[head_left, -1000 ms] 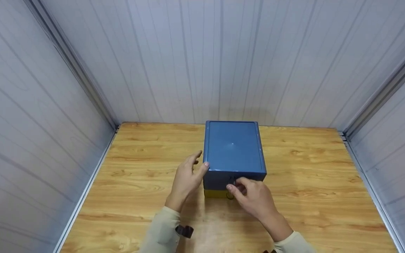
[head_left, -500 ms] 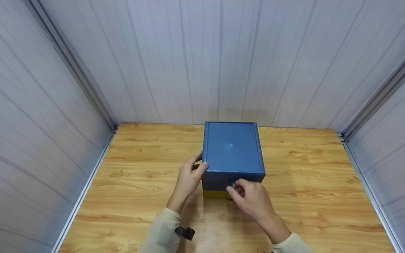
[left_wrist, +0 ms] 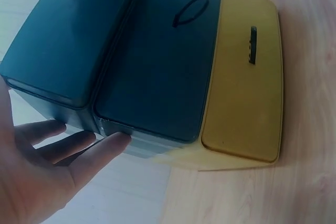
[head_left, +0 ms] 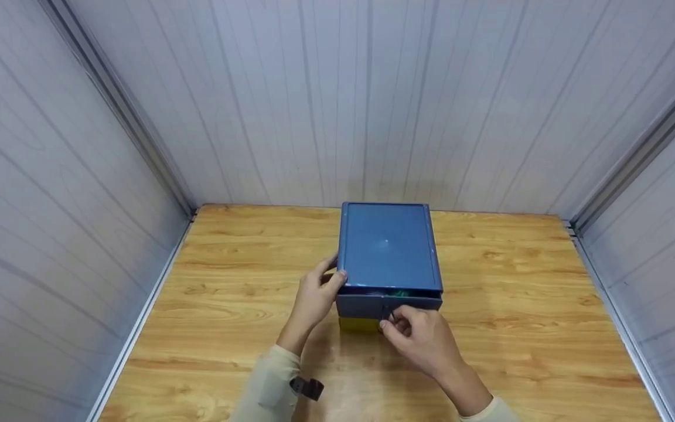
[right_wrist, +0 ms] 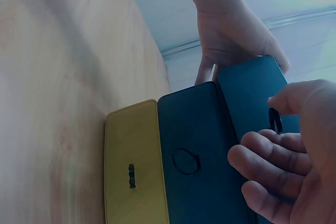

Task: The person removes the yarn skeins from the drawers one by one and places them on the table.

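A small three-drawer cabinet (head_left: pixel 387 246) with a blue top stands on the wooden surface. Its top blue drawer (head_left: pixel 356 306) is pulled out slightly, and something green (head_left: pixel 401 293) shows in the gap. My right hand (head_left: pixel 426 340) pinches the black ring pull (right_wrist: pixel 275 121) of that drawer between thumb and fingers. My left hand (head_left: pixel 313 300) rests against the cabinet's left side, thumb at the top front corner and fingers fairly straight along the side. Below are another blue drawer (left_wrist: pixel 157 72) with a black ring and a yellow drawer (left_wrist: pixel 244 93) with a black pull, both closed.
The wooden tabletop (head_left: pixel 244 328) extends around the cabinet. A pale panel wall (head_left: pixel 290 105) rises behind it, with side walls (head_left: pixel 50 234) at left and right. A black strap (head_left: pixel 308 388) hangs at the left wrist.
The top drawer has come out a little toward me with my right hand on its ring, and a gap shows under the cabinet top. My left hand has settled against the side.
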Available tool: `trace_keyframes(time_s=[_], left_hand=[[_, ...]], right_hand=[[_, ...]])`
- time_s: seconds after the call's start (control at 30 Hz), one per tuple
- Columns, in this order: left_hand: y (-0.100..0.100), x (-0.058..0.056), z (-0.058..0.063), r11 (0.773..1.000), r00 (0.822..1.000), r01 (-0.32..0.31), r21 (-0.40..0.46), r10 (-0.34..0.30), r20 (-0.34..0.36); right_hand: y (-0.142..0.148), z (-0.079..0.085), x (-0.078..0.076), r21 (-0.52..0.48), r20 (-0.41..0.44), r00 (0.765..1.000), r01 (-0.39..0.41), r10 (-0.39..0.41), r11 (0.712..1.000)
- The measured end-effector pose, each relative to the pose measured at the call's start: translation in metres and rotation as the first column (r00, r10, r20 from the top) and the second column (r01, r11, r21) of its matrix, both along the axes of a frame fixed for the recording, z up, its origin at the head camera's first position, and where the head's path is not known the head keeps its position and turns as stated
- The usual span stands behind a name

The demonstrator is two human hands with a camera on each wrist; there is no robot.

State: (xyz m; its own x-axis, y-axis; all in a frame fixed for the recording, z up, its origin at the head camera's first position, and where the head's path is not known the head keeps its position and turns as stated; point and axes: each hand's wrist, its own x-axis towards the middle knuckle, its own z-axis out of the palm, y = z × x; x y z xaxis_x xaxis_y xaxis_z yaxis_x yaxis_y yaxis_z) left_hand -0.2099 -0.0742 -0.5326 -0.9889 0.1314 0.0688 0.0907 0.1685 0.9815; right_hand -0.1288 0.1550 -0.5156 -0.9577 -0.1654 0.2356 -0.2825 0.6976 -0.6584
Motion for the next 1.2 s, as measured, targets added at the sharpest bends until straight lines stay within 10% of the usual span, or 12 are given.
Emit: trace_keyframes(time_s=[0.8,1.2], left_hand=[[0.002,-0.001,-0.001,0.998,1.000,-0.004,0.058,0.004,0.004],[-0.002,-0.001,0.001,0.985,0.994,0.028,0.173,-0.045,0.098]], right_hand=[[0.003,0.010,0.039,0.132,0.001,1.000,-0.017,0.017,0.991],[0.014,0.009,0.055,0.092,0.037,0.985,-0.170,0.167,0.981]])
